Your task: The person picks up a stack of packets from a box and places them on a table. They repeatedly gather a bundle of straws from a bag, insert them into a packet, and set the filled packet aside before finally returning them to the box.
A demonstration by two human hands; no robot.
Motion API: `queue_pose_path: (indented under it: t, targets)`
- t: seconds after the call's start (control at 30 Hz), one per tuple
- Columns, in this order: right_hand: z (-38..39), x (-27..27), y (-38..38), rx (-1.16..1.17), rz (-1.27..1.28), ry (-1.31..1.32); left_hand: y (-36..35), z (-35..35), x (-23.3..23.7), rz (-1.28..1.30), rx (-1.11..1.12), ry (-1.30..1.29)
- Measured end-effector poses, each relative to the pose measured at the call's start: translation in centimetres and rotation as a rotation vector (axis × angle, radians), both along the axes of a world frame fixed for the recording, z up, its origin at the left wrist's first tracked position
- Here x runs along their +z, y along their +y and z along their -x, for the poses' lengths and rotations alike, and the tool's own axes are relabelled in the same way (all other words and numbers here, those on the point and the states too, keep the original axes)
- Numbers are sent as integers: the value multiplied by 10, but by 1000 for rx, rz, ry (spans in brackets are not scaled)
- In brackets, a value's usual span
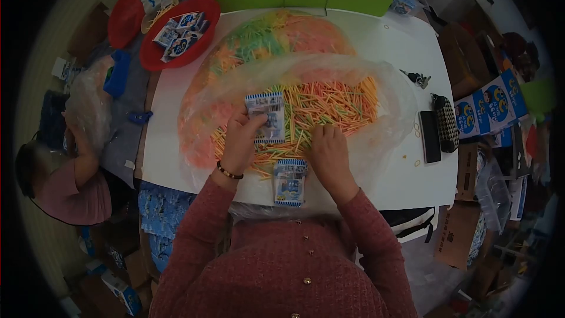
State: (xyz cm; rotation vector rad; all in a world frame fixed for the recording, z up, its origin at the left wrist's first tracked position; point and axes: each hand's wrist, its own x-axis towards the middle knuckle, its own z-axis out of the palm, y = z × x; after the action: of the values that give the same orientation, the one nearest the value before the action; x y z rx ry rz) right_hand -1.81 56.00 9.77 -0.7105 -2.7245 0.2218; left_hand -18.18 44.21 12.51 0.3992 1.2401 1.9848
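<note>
Where the two hands are: left hand [238,141] and right hand [329,154], both over one heap of thin sticks [338,103].
Left fingers: clamped on one blue-and-white packet [274,105], thumb across its front, above the heap's left part.
Right fingers: bent and close together, tips down among the sticks; whether they pinch any, I cannot tell.
Second packet [289,185]: one, lying at the heap's near edge, between the forearms.
Sticks: too many to count; orange, pink, yellow and green, in an open clear plastic bag [397,103] on one white table [434,65].
Red bowls: two at the far left, a large bowl [212,30] holding several packets, and a smaller bowl [125,20].
Right side of table: one phone [430,136], one checked pouch [445,123], one bunch of keys [419,78].
Other people: one person [76,191] at left.
</note>
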Motion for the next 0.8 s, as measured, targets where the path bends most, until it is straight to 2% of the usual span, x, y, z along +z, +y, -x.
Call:
queue_pose_path:
  t: [0.13,0.23,0.37,0.43,0.47,0.53,0.57,0.63,0.7,0.77,0.8]
  targets:
    - [18,-9,-3,-4,-171,-195,-23,-18,-8,85,-80,-184]
    - [15,-4,4,46,-156,-222,-34,-25,-25,155,-191,-264]
    - [5,-12,29,162,-77,-47,-43,-17,-29,123,-111,-271]
    - [0,0,38,124,119,137,-42,-11,-29,87,-61,-260]
    - [2,1,41,131,112,138,-41,-9,-28,73,-79,-281]
    - [5,-2,47,183,357,345,-34,-9,-25,50,-103,-293]
    - [8,-4,47,185,349,351,-27,-11,-23,-24,-92,-268]
    - [13,-14,42,60,1076,378,-13,-14,-19,-98,-85,-235]
    - [26,-40,34,95,1086,457,2,-16,-19,-205,-11,-47]
    - [36,-44,23,133,1092,536,11,-18,-32,-176,-45,-38]
    - [41,-41,18,188,859,553,14,-18,-33,-144,-77,-34]
